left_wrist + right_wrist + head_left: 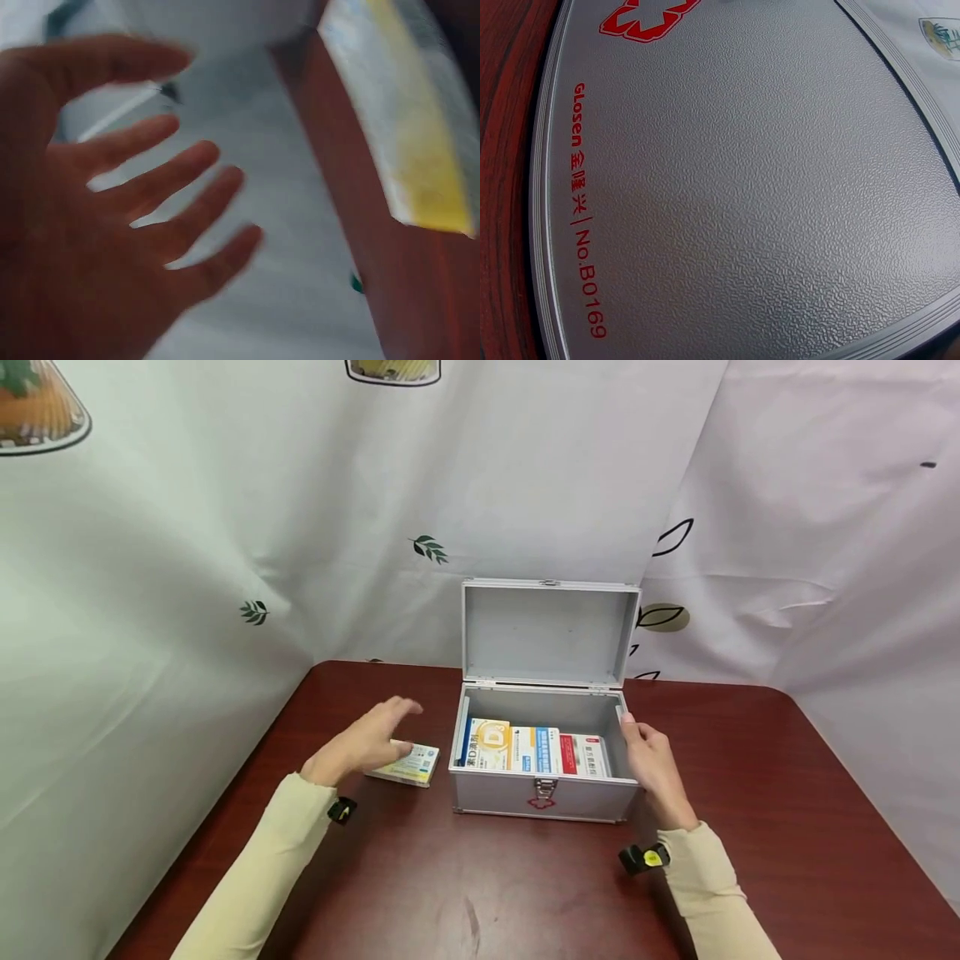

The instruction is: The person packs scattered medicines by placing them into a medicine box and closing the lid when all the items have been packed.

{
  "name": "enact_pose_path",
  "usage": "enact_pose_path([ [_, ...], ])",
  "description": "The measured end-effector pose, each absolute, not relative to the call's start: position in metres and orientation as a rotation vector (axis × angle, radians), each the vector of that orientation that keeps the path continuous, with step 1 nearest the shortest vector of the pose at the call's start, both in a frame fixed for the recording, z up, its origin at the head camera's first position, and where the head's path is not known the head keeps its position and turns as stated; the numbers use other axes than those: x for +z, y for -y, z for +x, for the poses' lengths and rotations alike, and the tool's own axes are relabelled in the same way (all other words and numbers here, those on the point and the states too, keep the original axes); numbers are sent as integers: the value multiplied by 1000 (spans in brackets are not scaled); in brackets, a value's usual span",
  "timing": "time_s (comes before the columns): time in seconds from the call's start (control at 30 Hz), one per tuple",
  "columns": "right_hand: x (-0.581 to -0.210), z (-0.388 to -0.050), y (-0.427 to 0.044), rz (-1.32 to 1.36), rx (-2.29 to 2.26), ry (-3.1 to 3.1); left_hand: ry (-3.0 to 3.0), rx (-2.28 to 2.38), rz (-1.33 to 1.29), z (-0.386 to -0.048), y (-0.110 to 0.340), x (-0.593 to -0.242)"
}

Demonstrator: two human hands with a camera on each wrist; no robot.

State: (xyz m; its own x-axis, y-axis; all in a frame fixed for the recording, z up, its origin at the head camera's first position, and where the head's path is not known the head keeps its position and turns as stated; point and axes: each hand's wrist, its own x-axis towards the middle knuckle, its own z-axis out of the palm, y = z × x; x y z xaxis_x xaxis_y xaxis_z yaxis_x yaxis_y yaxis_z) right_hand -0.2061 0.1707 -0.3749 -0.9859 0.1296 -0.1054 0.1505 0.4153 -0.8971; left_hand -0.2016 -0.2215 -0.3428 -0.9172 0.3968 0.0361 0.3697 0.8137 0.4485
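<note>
A silver metal case (495, 795) stands on the table with its lid (547, 635) raised. Three medicine boxes show inside: one with an orange D (489, 742), a white and blue one (534, 750), and a red and white one (588, 756). My right hand (654, 768) grips the case's right rim, thumb on top; its fingers are mostly hidden. My left hand (367, 743) hovers above a white and yellow medicine box (412, 767) left of the case. In the left wrist view, its fingers are spread, apart from that box (409, 127).
The case sits on a dark red wooden table (547, 893). Behind the table and along its sides hangs a white cloth (540, 468) with leaf prints. The raised lid stands close to the back cloth.
</note>
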Motion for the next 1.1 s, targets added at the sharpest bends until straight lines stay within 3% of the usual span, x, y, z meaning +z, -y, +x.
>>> enact_pose_path([
  [0.17, -375, -206, -172, 250, -1671, -2622, -2782, 387, 476, -197, 225, -360],
  [0.67, -374, -205, -172, 283, -1670, -2623, -2752, 225, 400, -209, 224, -389],
  [1.1, -374, -205, -170, 254, -1684, -2596, -2761, 320, 336, -205, 227, -382],
])
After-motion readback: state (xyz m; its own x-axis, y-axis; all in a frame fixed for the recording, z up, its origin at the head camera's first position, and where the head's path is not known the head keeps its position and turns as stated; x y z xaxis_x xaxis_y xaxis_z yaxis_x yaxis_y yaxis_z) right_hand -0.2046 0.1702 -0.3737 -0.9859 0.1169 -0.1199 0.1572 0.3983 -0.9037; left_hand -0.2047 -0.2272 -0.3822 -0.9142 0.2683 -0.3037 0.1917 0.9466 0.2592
